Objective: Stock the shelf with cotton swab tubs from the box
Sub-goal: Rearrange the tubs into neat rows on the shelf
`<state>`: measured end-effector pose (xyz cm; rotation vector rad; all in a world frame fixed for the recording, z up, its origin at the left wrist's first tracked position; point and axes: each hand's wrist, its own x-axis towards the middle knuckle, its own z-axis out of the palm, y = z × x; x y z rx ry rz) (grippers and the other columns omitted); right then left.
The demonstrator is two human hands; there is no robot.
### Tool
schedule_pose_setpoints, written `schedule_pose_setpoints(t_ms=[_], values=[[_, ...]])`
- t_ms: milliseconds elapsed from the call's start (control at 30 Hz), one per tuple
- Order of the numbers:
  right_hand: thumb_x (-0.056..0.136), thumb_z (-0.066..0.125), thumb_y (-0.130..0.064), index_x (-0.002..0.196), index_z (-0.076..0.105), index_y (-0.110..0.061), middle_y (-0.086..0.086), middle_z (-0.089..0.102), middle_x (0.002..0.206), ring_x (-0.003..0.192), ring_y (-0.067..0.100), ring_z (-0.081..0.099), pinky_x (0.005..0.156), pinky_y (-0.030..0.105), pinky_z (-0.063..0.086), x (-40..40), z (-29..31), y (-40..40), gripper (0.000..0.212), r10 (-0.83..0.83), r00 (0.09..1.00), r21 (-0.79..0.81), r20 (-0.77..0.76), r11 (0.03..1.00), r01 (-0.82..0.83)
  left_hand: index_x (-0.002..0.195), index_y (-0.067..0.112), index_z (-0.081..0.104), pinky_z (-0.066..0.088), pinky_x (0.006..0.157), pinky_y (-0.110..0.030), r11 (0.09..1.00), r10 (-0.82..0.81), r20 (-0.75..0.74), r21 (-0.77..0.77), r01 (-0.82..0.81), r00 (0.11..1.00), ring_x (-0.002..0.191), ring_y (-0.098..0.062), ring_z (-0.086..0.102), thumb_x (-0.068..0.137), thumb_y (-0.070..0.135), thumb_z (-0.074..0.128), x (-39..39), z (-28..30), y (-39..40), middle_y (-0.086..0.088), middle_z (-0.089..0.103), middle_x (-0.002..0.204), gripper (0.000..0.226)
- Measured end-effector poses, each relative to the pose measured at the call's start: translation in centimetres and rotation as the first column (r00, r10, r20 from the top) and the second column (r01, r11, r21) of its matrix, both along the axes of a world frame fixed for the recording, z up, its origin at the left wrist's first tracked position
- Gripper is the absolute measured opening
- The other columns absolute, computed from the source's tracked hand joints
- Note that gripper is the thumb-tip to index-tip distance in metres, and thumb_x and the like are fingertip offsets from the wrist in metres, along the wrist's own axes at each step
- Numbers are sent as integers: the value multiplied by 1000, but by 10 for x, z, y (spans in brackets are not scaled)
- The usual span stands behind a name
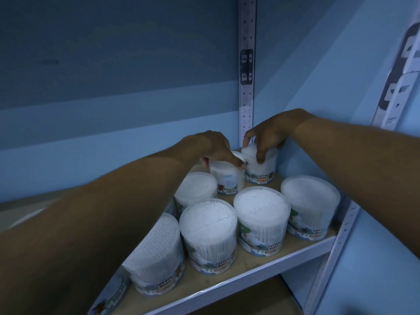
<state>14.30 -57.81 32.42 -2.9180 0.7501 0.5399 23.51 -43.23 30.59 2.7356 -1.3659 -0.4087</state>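
Observation:
Clear round cotton swab tubs with "COTTON BUDS" labels stand on the wooden shelf board [302, 251]. My left hand [216, 147] grips the top of a tub [227, 178] in the back row. To its right, my right hand [267, 135] grips the top of the back corner tub [261, 171]. Both held tubs rest upright on the board, close together. Several more tubs stand in front, such as one at the front middle [209, 230] and one at the right [310, 203]. The box is hidden from view.
A perforated metal upright [247, 64] rises behind the back corner. Another slotted post [336, 246] runs down the shelf's right front. Blue walls close the back and right side. A lower shelf board [250, 298] shows beneath. My left forearm covers the shelf's left part.

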Motion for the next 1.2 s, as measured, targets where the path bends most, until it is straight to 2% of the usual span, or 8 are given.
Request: schedule_pose_setpoints(t_ms=[133, 267, 333, 467, 700, 833, 933, 1200], values=[[72, 88, -30, 127, 46, -43, 2, 47, 140, 120, 30, 52, 93, 42, 57, -1, 0, -2, 71, 7, 1000, 10, -5, 1000, -7, 136, 19, 55, 61, 76, -31, 999, 36, 48, 37, -38, 998, 76, -20, 71, 64, 83, 66, -6, -1, -3, -5, 59, 122, 97], [70, 87, -43, 135, 44, -42, 2, 44, 141, 119, 31, 53, 90, 41, 58, -2, 1, -3, 78, -18, 1000, 35, 11, 999, 18, 154, 31, 31, 57, 93, -39, 1000, 17, -136, 1, -17, 990, 125, -27, 54, 66, 68, 78, 0, 2, -5, -1, 40, 151, 106], [70, 88, -44, 134, 47, -42, 3, 45, 140, 117, 31, 55, 86, 40, 60, -4, 1, -4, 76, -26, 999, 52, 31, 998, 25, 152, 34, 33, 56, 95, -39, 1000, -17, -176, 11, 19, 984, 133, -25, 46, 67, 52, 86, 2, 5, -4, 2, 38, 154, 102], [70, 88, -40, 130, 52, -41, 4, 46, 140, 116, 31, 57, 86, 38, 60, -6, 1, -5, 69, -17, 999, 61, 47, 998, 14, 143, 28, 49, 60, 88, -36, 1000, -19, -174, -5, 18, 985, 118, -25, 55, 65, 46, 90, 2, 3, -4, 0, 49, 142, 90], [73, 88, -36, 130, 53, -41, 2, 45, 141, 118, 31, 55, 74, 29, 59, -8, 1, -2, 67, -22, 999, 51, 44, 998, 20, 127, 16, 58, 62, 77, -32, 998, 34, 25, 44, -35, 999, 81, -24, 72, 63, 77, 73, -8, 1, -3, -8, 62, 120, 90], [73, 88, -34, 130, 52, -41, 3, 45, 141, 117, 31, 56, 74, 30, 59, -8, 2, -1, 68, -29, 999, 59, 42, 998, 26, 142, 16, 47, 60, 85, -37, 998, 53, -20, 39, -53, 998, 105, -27, 65, 67, 77, 71, -12, 3, -3, -8, 54, 135, 100], [73, 88, -31, 129, 51, -42, 4, 47, 139, 117, 31, 55, 84, 35, 59, -7, 2, 0, 69, -19, 999, 57, 28, 998, 17, 146, 20, 44, 58, 91, -39, 999, 35, -106, 21, -33, 994, 122, -29, 54, 69, 62, 80, -11, 6, -2, -6, 46, 145, 95], [78, 84, -15, 135, 45, -41, 4, 40, 147, 127, 32, 47, 100, 44, 52, -8, 2, 2, 73, 31, 1000, 47, -2, 998, -31, 142, 17, 50, 59, 89, -40, 999, 54, -148, 12, -53, 987, 114, -32, 60, 67, 52, 87, -10, 3, -2, -7, 51, 138, 91]])
